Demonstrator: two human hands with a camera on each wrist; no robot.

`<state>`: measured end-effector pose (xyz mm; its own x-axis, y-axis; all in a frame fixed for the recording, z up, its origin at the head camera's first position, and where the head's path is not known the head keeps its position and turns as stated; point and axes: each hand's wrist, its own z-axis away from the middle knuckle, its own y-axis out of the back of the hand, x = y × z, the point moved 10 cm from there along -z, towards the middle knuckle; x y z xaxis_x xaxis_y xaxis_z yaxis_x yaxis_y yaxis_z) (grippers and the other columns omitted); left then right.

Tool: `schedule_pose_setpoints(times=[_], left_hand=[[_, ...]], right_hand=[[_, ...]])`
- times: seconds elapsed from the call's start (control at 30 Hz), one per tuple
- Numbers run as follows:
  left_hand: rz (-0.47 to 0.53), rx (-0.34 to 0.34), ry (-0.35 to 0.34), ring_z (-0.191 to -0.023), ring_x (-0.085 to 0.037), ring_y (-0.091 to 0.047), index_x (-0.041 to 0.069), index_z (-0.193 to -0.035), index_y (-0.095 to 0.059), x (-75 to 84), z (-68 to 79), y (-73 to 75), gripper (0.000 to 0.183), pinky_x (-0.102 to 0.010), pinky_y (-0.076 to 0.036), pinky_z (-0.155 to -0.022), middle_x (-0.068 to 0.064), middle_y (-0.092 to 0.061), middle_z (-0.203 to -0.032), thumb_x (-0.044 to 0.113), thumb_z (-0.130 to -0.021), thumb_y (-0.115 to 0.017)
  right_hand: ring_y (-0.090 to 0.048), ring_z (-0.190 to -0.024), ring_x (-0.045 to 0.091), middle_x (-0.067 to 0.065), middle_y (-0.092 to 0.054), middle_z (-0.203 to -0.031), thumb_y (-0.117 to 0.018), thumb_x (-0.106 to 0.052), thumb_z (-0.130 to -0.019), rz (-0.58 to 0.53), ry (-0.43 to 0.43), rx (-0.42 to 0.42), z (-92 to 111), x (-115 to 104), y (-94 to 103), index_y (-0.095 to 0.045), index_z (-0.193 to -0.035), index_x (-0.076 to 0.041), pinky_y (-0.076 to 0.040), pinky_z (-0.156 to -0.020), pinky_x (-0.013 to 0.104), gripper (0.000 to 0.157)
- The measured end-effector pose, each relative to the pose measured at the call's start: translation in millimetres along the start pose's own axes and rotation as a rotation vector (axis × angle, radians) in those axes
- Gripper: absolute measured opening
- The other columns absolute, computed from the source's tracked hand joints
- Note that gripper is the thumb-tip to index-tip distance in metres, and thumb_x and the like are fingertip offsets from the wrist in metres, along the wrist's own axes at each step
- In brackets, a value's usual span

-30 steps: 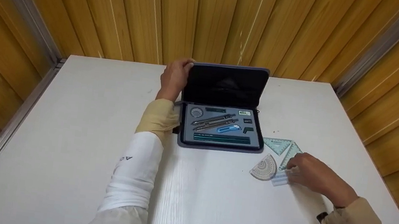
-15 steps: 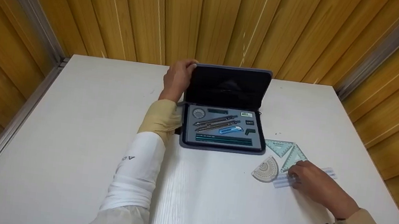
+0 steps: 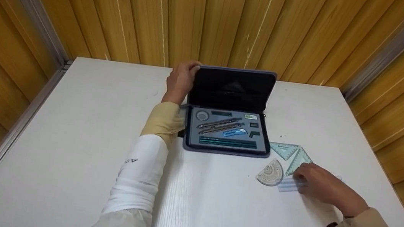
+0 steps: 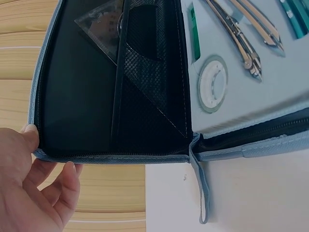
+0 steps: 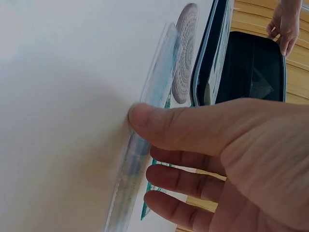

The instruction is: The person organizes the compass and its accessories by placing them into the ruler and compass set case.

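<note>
My left hand [image 3: 180,82] grips the upper left corner of the raised lid [image 3: 232,90] of a zippered case. In the left wrist view, the thumb [image 4: 30,137] lies against the lid's edge, fingers behind it. My right hand [image 3: 322,184] pinches a clear ruler [image 3: 288,185] between thumb and fingers, low over the table. The thumb [image 5: 145,115] is on the ruler's near edge in the right wrist view. Beside the ruler's left end lies a clear protractor [image 3: 271,173]. Two greenish set squares, one flat [image 3: 285,150] and one slanted [image 3: 299,159], lie just beyond; the hand partly hides the slanted one.
The case's grey tray [image 3: 196,128] holds two compasses [image 3: 221,126], a blue cutter [image 3: 235,133], dark green pencils [image 3: 227,142], a round disc [image 3: 202,116] and small pieces. A strap [image 4: 202,193] hangs off its side. Wood-look panels [image 3: 217,22] stand behind the white table [image 3: 87,134].
My right hand has shifted slightly toward me and right with its hold on the ruler. The left hand stays on the lid. The head view has moved a little.
</note>
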<state>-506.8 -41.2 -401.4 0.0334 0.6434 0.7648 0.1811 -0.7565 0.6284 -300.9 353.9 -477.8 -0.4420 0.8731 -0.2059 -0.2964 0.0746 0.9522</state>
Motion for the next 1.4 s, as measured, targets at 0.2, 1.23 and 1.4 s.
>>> schedule_pose_setpoints(times=[0.2,1.23,1.4], left_hand=[[-0.007,0.005,-0.001,-0.117,-0.018,-0.064,0.027,-0.128,-0.073,0.0,0.3,0.0,0.028,-0.043,-0.049,-0.097,0.006,-0.069,-0.130,0.035,-0.109,-0.054],[0.031,0.026,-0.006,-0.116,-0.016,-0.064,0.027,-0.126,-0.074,-0.3,1.9,3.9,0.026,-0.041,-0.049,-0.096,0.006,-0.070,-0.128,0.034,-0.108,-0.055],[0.011,0.039,-0.021,-0.114,-0.018,-0.065,0.027,-0.125,-0.074,0.9,3.6,4.9,0.026,-0.042,-0.051,-0.094,0.004,-0.070,-0.128,0.034,-0.108,-0.055]], right_hand=[[-0.057,-0.095,0.028,0.007,-0.062,-0.101,-0.087,0.001,-0.077,-0.054,-0.064,-0.028,2.3,8.9,-4.3,-0.066,-0.106,-0.002,-0.056,-0.083,0.047,0.035],[-0.060,-0.079,0.018,0.000,-0.069,-0.092,-0.076,0.010,-0.087,-0.201,0.082,0.134,-5.8,-37.2,100.8,-0.069,-0.095,-0.011,-0.054,-0.067,0.028,0.023],[-0.059,-0.081,0.019,0.002,-0.067,-0.093,-0.075,0.010,-0.088,-0.159,0.138,0.267,-36.2,-59.2,133.8,-0.069,-0.098,-0.009,-0.053,-0.070,0.026,0.022]])
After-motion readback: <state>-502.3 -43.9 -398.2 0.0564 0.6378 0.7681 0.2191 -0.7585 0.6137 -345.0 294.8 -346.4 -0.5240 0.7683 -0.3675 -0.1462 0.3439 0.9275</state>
